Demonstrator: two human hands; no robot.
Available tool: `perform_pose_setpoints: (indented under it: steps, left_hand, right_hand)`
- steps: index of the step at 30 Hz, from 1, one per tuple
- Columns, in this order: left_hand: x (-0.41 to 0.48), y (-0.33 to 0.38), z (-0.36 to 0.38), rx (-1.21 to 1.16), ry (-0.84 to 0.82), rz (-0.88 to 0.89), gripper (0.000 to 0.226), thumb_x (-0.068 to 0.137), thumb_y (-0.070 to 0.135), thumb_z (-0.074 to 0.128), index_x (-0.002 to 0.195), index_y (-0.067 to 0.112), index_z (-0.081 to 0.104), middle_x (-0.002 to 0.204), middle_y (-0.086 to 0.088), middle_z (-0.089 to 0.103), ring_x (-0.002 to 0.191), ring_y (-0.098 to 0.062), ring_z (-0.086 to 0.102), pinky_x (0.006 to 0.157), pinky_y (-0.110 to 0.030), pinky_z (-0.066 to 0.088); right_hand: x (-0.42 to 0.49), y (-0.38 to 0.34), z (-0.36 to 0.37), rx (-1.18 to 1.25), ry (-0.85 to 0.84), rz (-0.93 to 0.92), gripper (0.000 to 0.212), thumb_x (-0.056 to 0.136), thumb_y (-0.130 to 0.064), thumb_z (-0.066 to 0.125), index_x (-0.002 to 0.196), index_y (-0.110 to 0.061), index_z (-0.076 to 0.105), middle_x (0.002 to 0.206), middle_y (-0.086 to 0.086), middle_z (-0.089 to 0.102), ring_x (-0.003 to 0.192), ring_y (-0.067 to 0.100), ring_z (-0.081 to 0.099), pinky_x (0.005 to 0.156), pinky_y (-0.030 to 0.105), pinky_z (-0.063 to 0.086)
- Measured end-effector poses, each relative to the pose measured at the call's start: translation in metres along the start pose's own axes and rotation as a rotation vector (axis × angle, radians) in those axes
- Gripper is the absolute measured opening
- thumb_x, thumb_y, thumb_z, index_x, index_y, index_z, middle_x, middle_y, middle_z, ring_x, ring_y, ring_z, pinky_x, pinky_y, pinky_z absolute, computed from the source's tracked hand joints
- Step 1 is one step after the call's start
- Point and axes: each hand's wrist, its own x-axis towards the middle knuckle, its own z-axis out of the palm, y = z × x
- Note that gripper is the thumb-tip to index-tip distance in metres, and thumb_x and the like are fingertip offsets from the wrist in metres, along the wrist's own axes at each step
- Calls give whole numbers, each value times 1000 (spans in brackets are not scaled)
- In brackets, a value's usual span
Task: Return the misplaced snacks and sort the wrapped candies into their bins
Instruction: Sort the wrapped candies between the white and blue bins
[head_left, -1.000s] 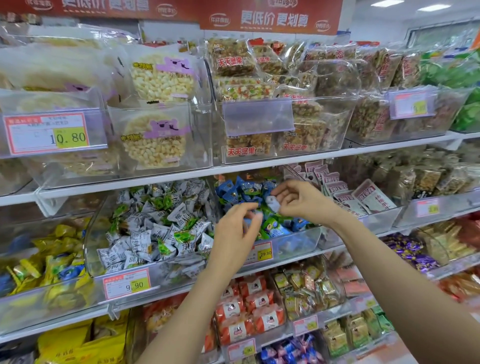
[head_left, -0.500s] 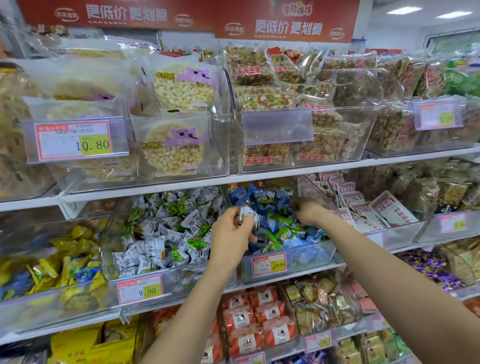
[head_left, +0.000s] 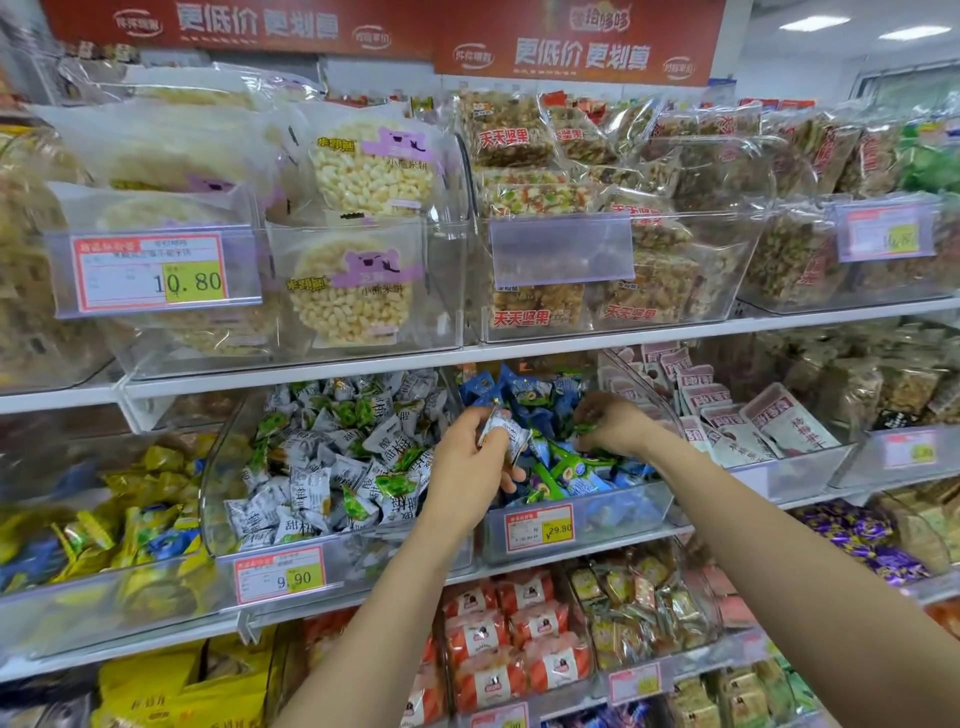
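While the left hand (head_left: 467, 465) is hovering at the near left corner of the blue candy bin (head_left: 618, 514), its grip is pinching a white-wrapped candy (head_left: 503, 430) between the thumb and curled fingers. That candy is sitting just above the blue pile, close to the divide with the white candy bin (head_left: 374, 551) on the left. The right hand (head_left: 615, 423) is reaching farther into the blue candy bin on its right side, fingers curling downward, and its grip is closing on a green-wrapped candy (head_left: 586, 429) at the top of the heap. Both bins are standing side by side on the middle shelf (head_left: 524, 352), each carrying a price tag on its near wall.
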Motion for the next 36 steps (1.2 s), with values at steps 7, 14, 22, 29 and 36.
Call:
perform_pose_setpoints:
  steps: [7, 14, 22, 29, 36]
  left_hand:
    - [-4, 7, 7, 39, -63, 10, 36, 101, 33, 43, 133, 16, 43, 90, 7, 61, 66, -16, 65, 73, -41, 54]
    - [-6, 12, 15, 34, -73, 38, 41, 96, 45, 50, 131, 25, 44, 90, -1, 66, 71, -25, 70, 72, -42, 59]
    - [-6, 8, -3, 93, 187, 158, 56, 95, 43, 52, 142, 21, 33, 86, 3, 66, 64, -10, 65, 64, -31, 55]
    - [7, -4, -27, 271, 399, 190, 52, 93, 51, 51, 132, 17, 41, 99, -13, 67, 62, -23, 61, 58, -39, 49]
    - [18, -20, -56, 723, 506, 147, 49, 90, 46, 58, 128, 15, 54, 90, -11, 68, 90, -30, 61, 72, -37, 45]
  right_hand:
    - [-54, -27, -20, 704, -31, -141, 30, 76, -14, 78, 99, -12, 59, 83, 1, 65, 76, 13, 63, 64, 21, 51]
    - [-81, -47, -23, 776, -268, -268, 28, 81, 2, 68, 104, -12, 63, 89, 7, 71, 79, 12, 68, 72, 22, 53]
    - [-38, -27, -36, 179, 136, -140, 23, 87, 0, 57, 107, -6, 67, 108, 20, 68, 91, 30, 65, 74, 32, 54]
    - [-3, -6, -2, -210, -124, 107, 39, 82, -20, 71, 116, -3, 62, 114, 16, 65, 96, 25, 64, 73, 30, 53]
    - [-12, -8, -13, 270, -30, -4, 27, 83, -17, 72, 108, -8, 69, 97, 10, 70, 76, 15, 64, 62, 19, 50]
